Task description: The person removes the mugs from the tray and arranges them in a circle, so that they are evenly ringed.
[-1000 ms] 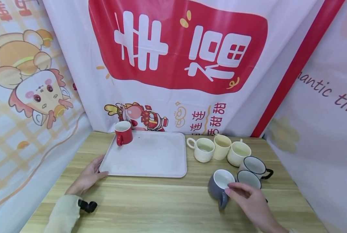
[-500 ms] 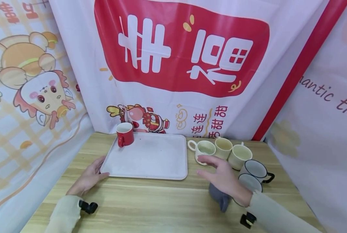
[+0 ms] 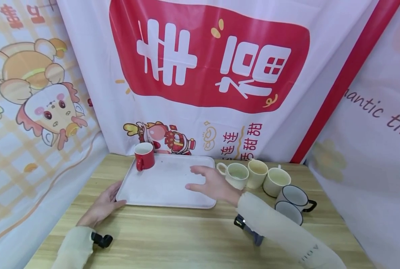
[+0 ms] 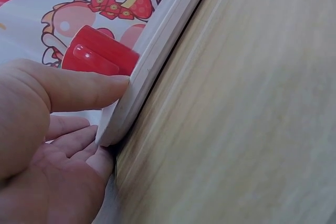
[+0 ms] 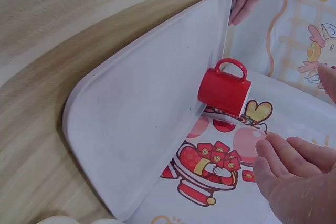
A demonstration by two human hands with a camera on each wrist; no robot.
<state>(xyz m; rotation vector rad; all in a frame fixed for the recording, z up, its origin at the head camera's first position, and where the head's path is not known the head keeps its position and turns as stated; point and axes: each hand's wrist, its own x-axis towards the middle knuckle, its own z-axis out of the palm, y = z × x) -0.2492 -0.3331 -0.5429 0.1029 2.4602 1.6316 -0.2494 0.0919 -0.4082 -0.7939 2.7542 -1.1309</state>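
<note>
A white rectangular tray (image 3: 163,186) lies on the wooden table, with a red mug (image 3: 145,157) upright at its back left corner. My left hand (image 3: 100,205) holds the tray's front left corner. In the left wrist view, the thumb (image 4: 100,88) touches the rim and the fingers lie at the corner's outer side. Above the tray's right part, my right hand (image 3: 216,185) is spread with thumb and fingers apart, holding nothing. Under the right forearm a grey-blue mug (image 3: 258,239) is mostly covered; its handle shows.
Right of the tray stand a pale green mug (image 3: 237,172), a yellow mug (image 3: 257,170) and a cream mug (image 3: 276,179). Nearer are two white mugs with dark rims, one behind (image 3: 294,195), one in front (image 3: 290,212). Printed cloth (image 3: 206,56) walls the table's back and sides.
My right hand has let go of the grey-blue mug and moved left, past the pale green mug, over the tray. My left hand has stayed at the tray's corner.
</note>
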